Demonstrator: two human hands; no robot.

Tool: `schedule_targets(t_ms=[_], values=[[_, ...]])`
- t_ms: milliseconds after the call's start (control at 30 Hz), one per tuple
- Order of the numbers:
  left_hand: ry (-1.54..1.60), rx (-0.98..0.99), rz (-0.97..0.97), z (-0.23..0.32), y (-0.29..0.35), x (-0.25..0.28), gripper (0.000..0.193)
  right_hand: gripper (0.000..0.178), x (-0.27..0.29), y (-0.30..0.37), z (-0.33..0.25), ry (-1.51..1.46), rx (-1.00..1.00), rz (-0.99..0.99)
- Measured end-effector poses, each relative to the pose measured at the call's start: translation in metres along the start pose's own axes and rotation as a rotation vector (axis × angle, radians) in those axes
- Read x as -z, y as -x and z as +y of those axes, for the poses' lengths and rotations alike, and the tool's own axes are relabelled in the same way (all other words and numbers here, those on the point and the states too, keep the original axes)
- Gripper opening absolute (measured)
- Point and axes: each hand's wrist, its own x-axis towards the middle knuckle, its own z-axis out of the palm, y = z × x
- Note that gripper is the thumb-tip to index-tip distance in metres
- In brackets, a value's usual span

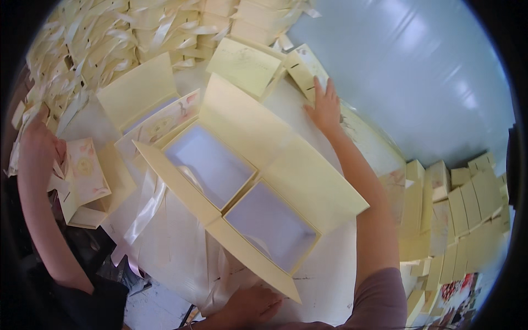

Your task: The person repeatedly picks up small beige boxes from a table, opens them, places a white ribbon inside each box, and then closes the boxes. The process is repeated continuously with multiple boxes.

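Note:
In the middle two cream boxes (275, 143) stand side by side, lids folded back and pale lilac trays (269, 220) showing. My right hand (325, 107) stretches past them, fingers apart, at the edge of a small cream box (302, 69) beside a larger closed box (245, 66). It is open and grips nothing. Low in the view, my left hand (250, 307) is closed, its fingers bent together under the near corner of the opened lid. Whatever it may hold is hidden. White ribbon (216, 291) hangs close to that hand.
At the left a co-worker's hand (41, 140) is at a cream box with a floral panel (87, 168). Ribboned boxes (110, 33) are heaped at the far left. More boxes (462, 209) are stacked on the right, below a pale blue sheeted surface (418, 66).

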Motion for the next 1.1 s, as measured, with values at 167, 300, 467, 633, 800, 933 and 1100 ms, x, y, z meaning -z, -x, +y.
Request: schedule_targets(t_ms=[167, 300, 467, 633, 800, 933, 1100], values=[[0.088, -0.051, 0.066, -0.001, 0.003, 0.005, 0.014, 0.072, -0.038, -0.021, -0.008, 0.140, -0.148, 0.009], [0.103, 0.022, 0.074, 0.002, 0.004, 0.004, 0.015, 0.061, -0.040, -0.022, 0.015, -0.037, -0.108, 0.035], [0.110, 0.000, -0.021, 0.001, -0.001, 0.010, 0.017, 0.058, -0.024, -0.023, 0.033, 0.192, 0.310, 0.224], [0.124, 0.044, -0.073, 0.000, 0.000, 0.009, 0.022, 0.054, -0.031, -0.033, 0.006, 0.605, 0.429, -0.057], [0.218, 0.018, -0.039, -0.008, 0.006, 0.001, 0.029, 0.048, -0.044, -0.040, 0.005, 0.473, 0.310, -0.081], [0.226, 0.041, -0.073, -0.005, 0.006, 0.001, 0.027, 0.053, -0.048, -0.036, 0.021, 0.471, 0.271, 0.025], [0.152, 0.124, -0.201, 0.000, 0.006, 0.010, 0.020, 0.065, -0.020, -0.024, 0.043, 0.063, 0.050, 0.060]])
